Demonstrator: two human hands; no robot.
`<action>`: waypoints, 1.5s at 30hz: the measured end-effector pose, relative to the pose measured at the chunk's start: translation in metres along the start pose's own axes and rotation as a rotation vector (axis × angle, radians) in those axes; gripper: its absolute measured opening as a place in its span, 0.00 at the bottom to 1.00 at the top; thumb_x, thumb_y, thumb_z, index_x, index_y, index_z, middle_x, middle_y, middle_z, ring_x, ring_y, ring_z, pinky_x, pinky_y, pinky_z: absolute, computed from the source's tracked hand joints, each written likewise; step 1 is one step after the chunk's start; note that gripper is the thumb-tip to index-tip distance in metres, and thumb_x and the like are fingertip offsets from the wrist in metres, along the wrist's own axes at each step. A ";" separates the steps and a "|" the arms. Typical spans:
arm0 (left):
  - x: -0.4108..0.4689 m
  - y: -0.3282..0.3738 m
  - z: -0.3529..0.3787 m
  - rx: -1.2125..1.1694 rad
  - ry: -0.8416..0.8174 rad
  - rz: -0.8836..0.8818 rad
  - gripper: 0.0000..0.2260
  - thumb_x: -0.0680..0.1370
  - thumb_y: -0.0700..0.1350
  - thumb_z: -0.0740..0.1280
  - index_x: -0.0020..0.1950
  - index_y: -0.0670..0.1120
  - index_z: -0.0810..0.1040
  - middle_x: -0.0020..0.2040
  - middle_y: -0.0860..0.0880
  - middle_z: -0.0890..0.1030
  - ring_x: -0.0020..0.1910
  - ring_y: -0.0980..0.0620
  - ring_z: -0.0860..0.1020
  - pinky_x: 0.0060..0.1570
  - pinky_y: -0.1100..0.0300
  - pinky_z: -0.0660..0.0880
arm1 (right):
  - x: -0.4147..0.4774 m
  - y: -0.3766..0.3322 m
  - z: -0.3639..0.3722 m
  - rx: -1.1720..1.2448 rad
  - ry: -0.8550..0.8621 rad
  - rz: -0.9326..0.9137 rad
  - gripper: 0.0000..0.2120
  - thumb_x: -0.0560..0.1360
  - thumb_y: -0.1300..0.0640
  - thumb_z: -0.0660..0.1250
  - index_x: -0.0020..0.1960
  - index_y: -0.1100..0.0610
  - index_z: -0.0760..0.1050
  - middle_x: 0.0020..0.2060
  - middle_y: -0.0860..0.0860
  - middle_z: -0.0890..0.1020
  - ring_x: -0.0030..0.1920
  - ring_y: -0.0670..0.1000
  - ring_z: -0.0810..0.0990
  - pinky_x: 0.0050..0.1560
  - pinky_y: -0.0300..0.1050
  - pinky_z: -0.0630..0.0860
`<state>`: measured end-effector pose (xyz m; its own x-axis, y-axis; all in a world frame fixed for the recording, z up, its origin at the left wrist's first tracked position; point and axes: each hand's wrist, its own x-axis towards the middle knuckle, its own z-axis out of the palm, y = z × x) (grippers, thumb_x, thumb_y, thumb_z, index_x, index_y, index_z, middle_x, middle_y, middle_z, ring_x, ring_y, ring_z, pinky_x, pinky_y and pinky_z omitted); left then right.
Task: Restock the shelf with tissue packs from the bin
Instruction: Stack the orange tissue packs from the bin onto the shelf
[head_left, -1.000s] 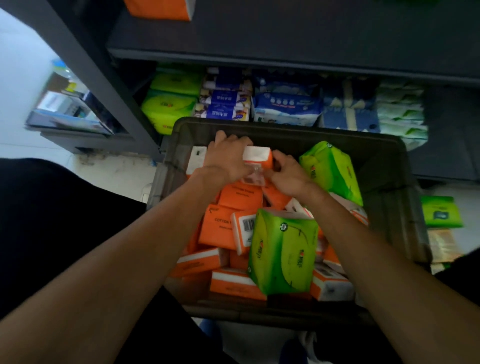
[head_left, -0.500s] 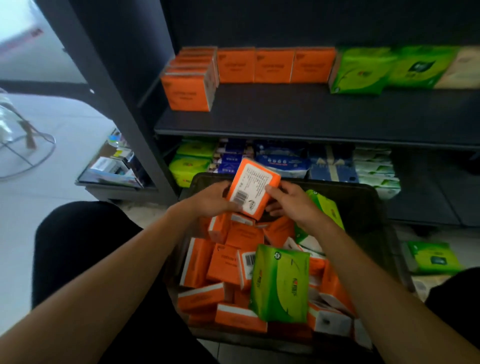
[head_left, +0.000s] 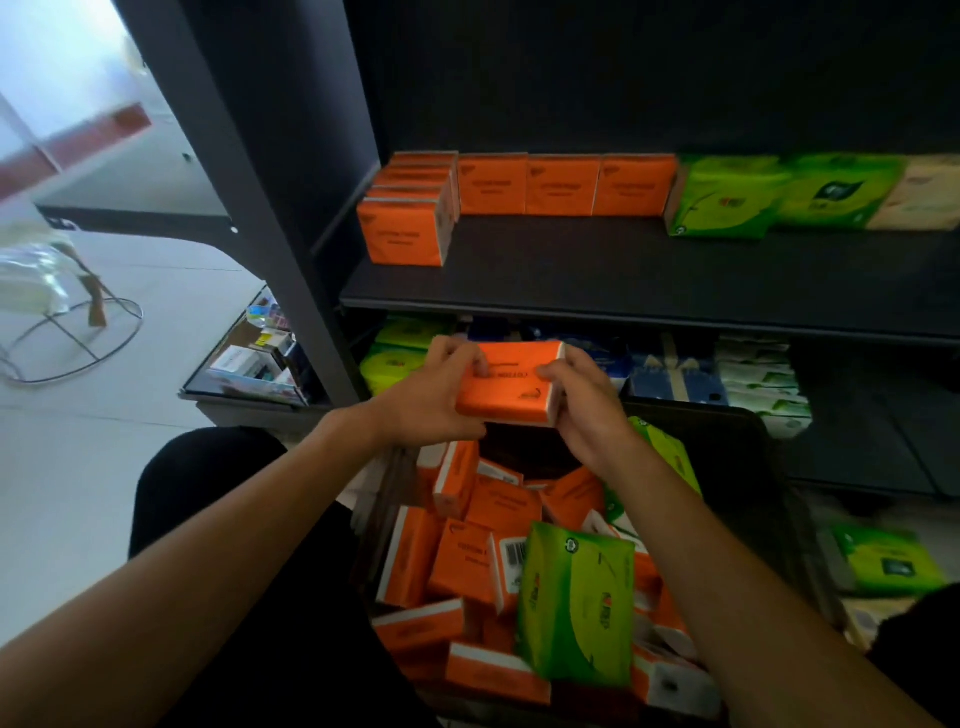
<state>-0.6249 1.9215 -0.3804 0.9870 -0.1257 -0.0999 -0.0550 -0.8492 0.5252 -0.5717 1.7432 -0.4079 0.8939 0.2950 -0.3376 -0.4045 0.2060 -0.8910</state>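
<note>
Orange tissue pack (head_left: 511, 387) is held in the air between both hands, above the far end of the bin (head_left: 727, 431) and below the front edge of the shelf (head_left: 623, 270). The left hand (head_left: 431, 400) has its grip wrapped round the pack's left end, with fingertips showing on the top face. The right hand (head_left: 587, 410) has its grip pinching the right end, thumb on top and the other fingers curled beneath. The pack lies roughly flat and seems to tilt a little toward the person, though the wide lens makes that hard to judge.

In the bin, many more orange packs (head_left: 462, 561) lie jumbled at all angles. A green pack (head_left: 576, 608) stands on top of them near the bin's near edge, and another green one (head_left: 670, 457) pokes out beside the right wrist.

On the shelf, a row of orange packs (head_left: 561, 184) stands along the back edge. A line of orange packs (head_left: 402, 236) runs forward from it at the left end. Green packs (head_left: 727, 197) follow to the right along the back, then a pale pack (head_left: 924, 197) at the right edge of the view.

On the level below, blue packs (head_left: 675, 379) and white-and-green ones (head_left: 763, 374) are stacked. One green pack (head_left: 893, 561) lies on the floor right of the bin.
</note>
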 end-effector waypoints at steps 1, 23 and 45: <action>0.000 -0.002 -0.003 -0.119 0.028 -0.046 0.19 0.73 0.46 0.72 0.58 0.49 0.67 0.60 0.51 0.60 0.57 0.52 0.68 0.54 0.63 0.67 | 0.002 0.000 0.003 0.012 0.004 -0.021 0.20 0.76 0.62 0.65 0.67 0.54 0.70 0.59 0.57 0.77 0.55 0.55 0.80 0.47 0.48 0.80; 0.022 -0.044 -0.063 -0.834 0.492 -0.344 0.14 0.76 0.40 0.69 0.60 0.45 0.71 0.50 0.45 0.79 0.53 0.44 0.79 0.56 0.45 0.77 | 0.047 -0.023 0.076 -0.260 -0.077 -0.337 0.23 0.75 0.56 0.70 0.69 0.49 0.71 0.55 0.51 0.79 0.54 0.47 0.79 0.51 0.40 0.78; 0.062 -0.090 -0.070 -0.519 0.735 -0.332 0.28 0.74 0.41 0.64 0.72 0.48 0.58 0.62 0.44 0.68 0.54 0.42 0.75 0.53 0.45 0.75 | 0.135 -0.035 0.166 -0.542 0.143 -0.461 0.11 0.74 0.58 0.71 0.55 0.53 0.74 0.44 0.44 0.77 0.41 0.39 0.75 0.37 0.31 0.69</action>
<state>-0.5477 2.0266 -0.3745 0.7979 0.5836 0.1511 0.1440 -0.4279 0.8923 -0.4692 1.9310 -0.3716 0.9819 0.1569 0.1057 0.1394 -0.2221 -0.9650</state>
